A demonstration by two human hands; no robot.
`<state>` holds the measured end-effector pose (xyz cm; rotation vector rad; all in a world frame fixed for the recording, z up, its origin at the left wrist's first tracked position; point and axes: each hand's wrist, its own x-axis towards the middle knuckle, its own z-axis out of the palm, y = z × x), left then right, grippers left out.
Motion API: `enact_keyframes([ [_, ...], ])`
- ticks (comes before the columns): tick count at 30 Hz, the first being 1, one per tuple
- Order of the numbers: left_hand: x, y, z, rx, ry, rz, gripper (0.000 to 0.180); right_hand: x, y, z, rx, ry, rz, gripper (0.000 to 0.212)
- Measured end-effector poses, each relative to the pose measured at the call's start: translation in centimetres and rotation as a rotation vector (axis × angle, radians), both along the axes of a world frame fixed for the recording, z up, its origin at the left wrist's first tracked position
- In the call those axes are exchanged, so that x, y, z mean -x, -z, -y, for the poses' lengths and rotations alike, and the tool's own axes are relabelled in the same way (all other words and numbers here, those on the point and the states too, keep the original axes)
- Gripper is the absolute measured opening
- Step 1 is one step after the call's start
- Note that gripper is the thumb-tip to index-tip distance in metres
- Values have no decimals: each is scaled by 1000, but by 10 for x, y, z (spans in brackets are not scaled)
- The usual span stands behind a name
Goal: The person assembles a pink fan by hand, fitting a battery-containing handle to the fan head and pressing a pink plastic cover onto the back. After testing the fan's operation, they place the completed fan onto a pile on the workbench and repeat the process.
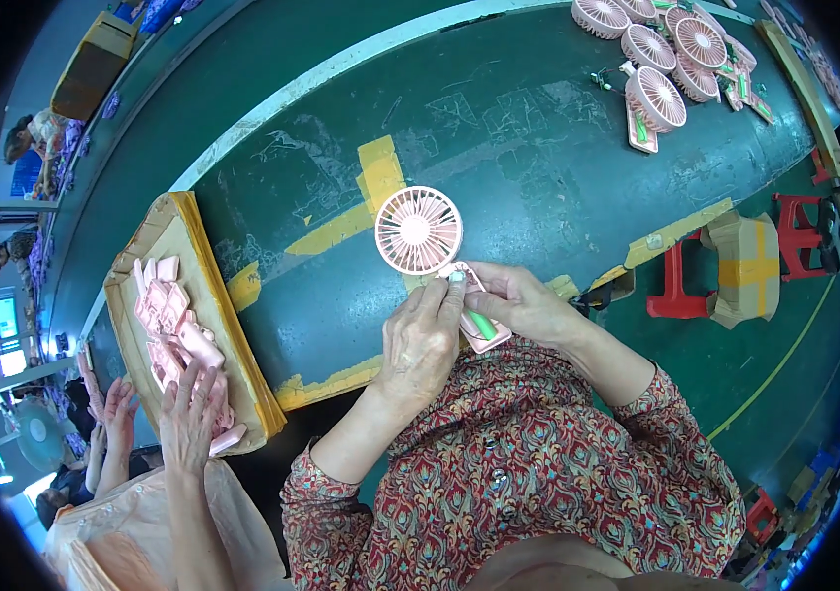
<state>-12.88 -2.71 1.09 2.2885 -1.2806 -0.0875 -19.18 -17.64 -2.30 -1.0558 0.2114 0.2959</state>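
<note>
A pink handheld fan (419, 229) lies on the green work table, its round grille away from me. Its opened handle (487, 330) points toward me and shows a green battery (482, 326) inside. My left hand (423, 337) is closed on the upper part of the handle, just below the grille. From the other side, my right hand (515, 300) pinches the same handle near the neck. Whatever small part lies between my fingertips is hidden.
At the far right of the table (321, 167) several pink fans (656, 98) are piled up. A cardboard tray (262, 379) of pink plastic parts (178, 320) stands at the left, where a co-worker's hands (191, 419) reach in. Red stools (674, 291) and a taped carton (743, 271) are on the right.
</note>
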Motion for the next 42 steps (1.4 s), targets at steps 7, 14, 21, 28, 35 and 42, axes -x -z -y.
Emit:
enact_keyframes([
  [7,-3,-1,2,-4,42,-15,37,0,-2,-2,-24,48,-22,34],
  [14,3,-2,4,-28,6,-3,33,2,2,-3,-45,64,-12,34],
  [21,-12,-15,11,-93,102,-34,28,0,-1,-4,97,89,29,33],
  [28,-6,2,-9,28,60,-35,31,4,-8,-9,-67,99,-101,36],
  [35,2,-1,-14,198,-73,-123,51,6,13,-9,5,119,-102,31],
  [42,-53,-44,-108,49,-484,247,32,1,0,-12,-39,112,-88,33],
])
